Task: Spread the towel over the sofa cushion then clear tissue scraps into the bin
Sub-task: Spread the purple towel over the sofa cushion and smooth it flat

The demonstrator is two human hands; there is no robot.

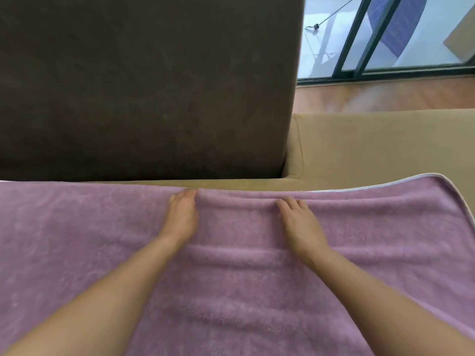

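Observation:
A pink-purple towel point(77, 240) with a pale trimmed edge lies spread across the tan sofa cushion point(372, 150), covering the whole lower half of the view. My left hand point(181, 218) rests flat on the towel near its far edge, fingers together and pointing away. My right hand point(299, 223) lies flat on it a little to the right, fingers slightly apart. Neither hand grips the cloth. Low ridges of fabric run crosswise between and behind the hands. No tissue scraps and no bin are in view.
A dark brown back cushion point(144, 80) stands upright behind the towel. To the right the tan sofa continues, then reddish wooden floor point(385, 96) and a sliding glass door point(359, 34) with dark frames.

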